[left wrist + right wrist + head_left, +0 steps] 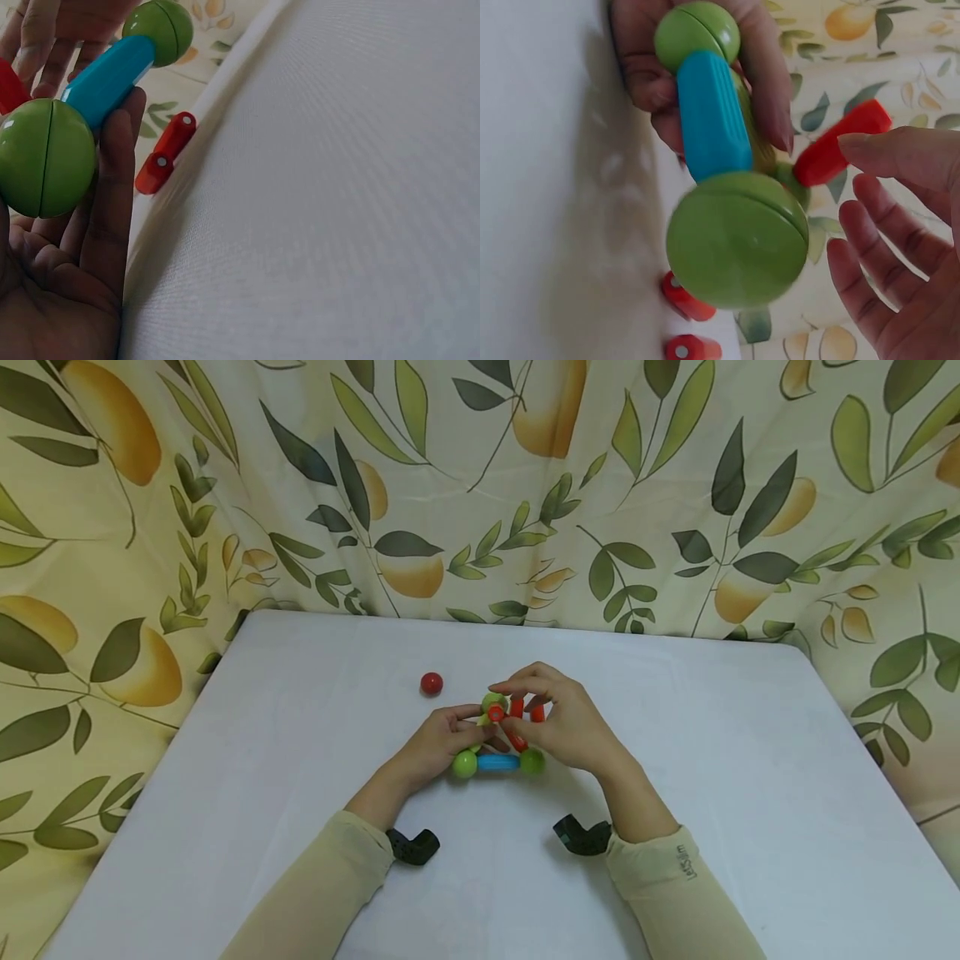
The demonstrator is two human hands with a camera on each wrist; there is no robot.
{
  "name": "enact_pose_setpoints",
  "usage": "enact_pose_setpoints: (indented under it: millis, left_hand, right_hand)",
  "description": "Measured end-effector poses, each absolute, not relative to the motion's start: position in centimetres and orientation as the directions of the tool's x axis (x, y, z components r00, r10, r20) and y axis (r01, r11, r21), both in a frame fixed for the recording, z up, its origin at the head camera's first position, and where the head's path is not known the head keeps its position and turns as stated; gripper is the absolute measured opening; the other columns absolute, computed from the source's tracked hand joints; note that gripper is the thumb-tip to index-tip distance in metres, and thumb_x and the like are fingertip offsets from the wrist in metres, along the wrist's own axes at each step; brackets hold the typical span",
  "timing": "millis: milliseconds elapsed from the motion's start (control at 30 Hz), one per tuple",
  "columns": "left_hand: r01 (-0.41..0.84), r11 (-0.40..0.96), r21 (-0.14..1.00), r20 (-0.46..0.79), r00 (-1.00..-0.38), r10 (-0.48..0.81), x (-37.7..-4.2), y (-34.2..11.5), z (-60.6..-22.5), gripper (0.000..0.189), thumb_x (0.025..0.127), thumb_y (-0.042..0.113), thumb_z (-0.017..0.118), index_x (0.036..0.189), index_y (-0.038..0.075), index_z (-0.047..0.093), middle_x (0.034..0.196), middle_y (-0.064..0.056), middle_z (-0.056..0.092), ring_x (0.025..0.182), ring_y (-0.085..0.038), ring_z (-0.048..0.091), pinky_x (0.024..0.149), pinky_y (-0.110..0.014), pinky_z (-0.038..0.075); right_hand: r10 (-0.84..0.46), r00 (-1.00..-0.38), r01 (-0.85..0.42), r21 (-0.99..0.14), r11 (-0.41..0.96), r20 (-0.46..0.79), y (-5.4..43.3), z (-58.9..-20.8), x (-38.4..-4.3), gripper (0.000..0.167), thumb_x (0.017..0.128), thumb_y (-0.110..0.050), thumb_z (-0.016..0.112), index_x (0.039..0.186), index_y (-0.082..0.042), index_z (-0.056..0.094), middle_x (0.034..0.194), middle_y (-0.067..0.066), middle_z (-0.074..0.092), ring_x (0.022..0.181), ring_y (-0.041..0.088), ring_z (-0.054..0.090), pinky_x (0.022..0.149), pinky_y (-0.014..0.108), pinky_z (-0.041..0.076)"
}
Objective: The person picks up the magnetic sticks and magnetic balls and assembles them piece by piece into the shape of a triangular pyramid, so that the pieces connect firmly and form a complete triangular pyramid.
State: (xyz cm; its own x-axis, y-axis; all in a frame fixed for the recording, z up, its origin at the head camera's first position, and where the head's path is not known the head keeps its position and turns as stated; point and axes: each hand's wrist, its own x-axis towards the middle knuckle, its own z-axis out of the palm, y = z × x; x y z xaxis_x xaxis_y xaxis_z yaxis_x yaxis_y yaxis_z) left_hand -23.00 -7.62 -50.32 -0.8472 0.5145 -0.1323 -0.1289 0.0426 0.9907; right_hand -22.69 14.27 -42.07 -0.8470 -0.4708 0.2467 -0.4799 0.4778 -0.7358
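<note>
Right wrist view: a ribbed blue plastic rod (712, 114) runs top to bottom through mid-frame, capped by a small green plastic ball (697, 34) at its upper end and a large green plastic ball (737, 238), nearest the lens, at its lower end. The left hand (705, 82) is behind the rod, fingers wrapped round the upper ball and the rod's top. A red plastic rod (840, 142) slants up to the right from behind the large ball; a fingertip of the right hand (900, 247) touches its far end, other fingers spread and relaxed below. Two short red plastic pieces (686, 326) lie at the white desk (555, 187) edge, bottom centre. Leaf-print cloth (900, 60) fills the background.
</note>
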Motion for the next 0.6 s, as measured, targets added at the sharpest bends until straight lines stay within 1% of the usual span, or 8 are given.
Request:
enact_pose_setpoints:
  millis: [33,100,167,267,333,500,600]
  left_hand:
    - [-0.133,0.043,0.990,-0.136,-0.847,0.514,-23.0,-7.6,-50.3,0.043,0.102,0.036,0.066,0.141,0.017,0.062,0.110,-0.008,0.080,0.110,-0.020,0.075,0.119,-0.043,0.042]
    - [-0.138,0.041,0.990,-0.140,-0.849,0.510,-23.0,-7.7,-50.1,0.045,0.103,0.035,0.065,0.143,0.016,0.060,0.110,-0.009,0.080,0.109,-0.020,0.075,0.118,-0.041,0.044]
    - [-0.134,0.038,0.990,-0.135,-0.852,0.505,-23.1,-7.7,-50.0,0.045,0.103,0.035,0.065,0.143,0.015,0.059,0.109,-0.009,0.080,0.109,-0.020,0.075,0.117,-0.040,0.044]
    - [-0.134,0.031,0.991,-0.132,-0.860,0.492,-23.1,-7.7,-50.0,0.044,0.103,0.034,0.064,0.143,0.014,0.059,0.108,-0.009,0.080,0.108,-0.021,0.076,0.116,-0.041,0.046]
    - [-0.143,0.026,0.989,-0.138,-0.862,0.488,-23.1,-7.6,-50.0,0.043,0.104,0.033,0.064,0.142,0.015,0.059,0.108,-0.009,0.080,0.109,-0.021,0.076,0.116,-0.042,0.045]
    - [-0.185,0.016,0.983,-0.170,-0.862,0.477,-23.0,-7.6,-49.9,0.044,0.104,0.029,0.063,0.145,0.015,0.053,0.109,-0.010,0.080,0.108,-0.020,0.076,0.120,-0.044,0.041]
    - [-0.191,0.018,0.981,-0.177,-0.862,0.475,-22.9,-7.5,-49.9,0.047,0.105,0.029,0.063,0.147,0.015,0.051,0.110,-0.010,0.080,0.106,-0.020,0.077,0.120,-0.043,0.041]
  right_hand:
    - [-0.466,-0.850,-0.475,-0.738,0.480,0.245,14.4,-42.0,-22.8,0.039,0.085,-0.004,0.083,0.123,-0.014,0.076,0.115,0.005,0.068,0.105,0.031,0.063,0.088,0.051,0.058]
    - [-0.460,-0.852,-0.476,-0.735,0.484,0.249,14.5,-42.0,-23.0,0.040,0.086,-0.004,0.083,0.124,-0.015,0.076,0.115,0.005,0.068,0.104,0.031,0.064,0.088,0.050,0.058]
    - [-0.451,-0.855,-0.476,-0.733,0.486,0.256,14.7,-41.9,-23.1,0.040,0.086,-0.004,0.082,0.124,-0.016,0.075,0.115,0.003,0.068,0.102,0.029,0.065,0.088,0.046,0.058]
    - [-0.416,-0.872,-0.452,-0.748,0.485,0.257,15.1,-41.8,-23.3,0.039,0.089,-0.005,0.080,0.124,-0.018,0.075,0.116,0.001,0.069,0.102,0.027,0.066,0.088,0.043,0.058]
    - [-0.383,-0.890,-0.423,-0.764,0.486,0.249,15.5,-41.8,-23.5,0.036,0.090,-0.007,0.078,0.124,-0.018,0.075,0.117,0.002,0.069,0.103,0.025,0.066,0.089,0.041,0.058]
    - [-0.298,-0.933,-0.335,-0.779,0.530,0.199,16.3,-42.4,-24.0,0.031,0.095,-0.012,0.074,0.126,-0.013,0.073,0.118,0.007,0.070,0.105,0.023,0.067,0.090,0.040,0.057]
    - [-0.250,-0.956,-0.272,-0.778,0.567,0.153,16.7,-43.0,-24.4,0.031,0.097,-0.012,0.071,0.128,-0.012,0.072,0.119,0.010,0.069,0.106,0.025,0.067,0.090,0.038,0.056]
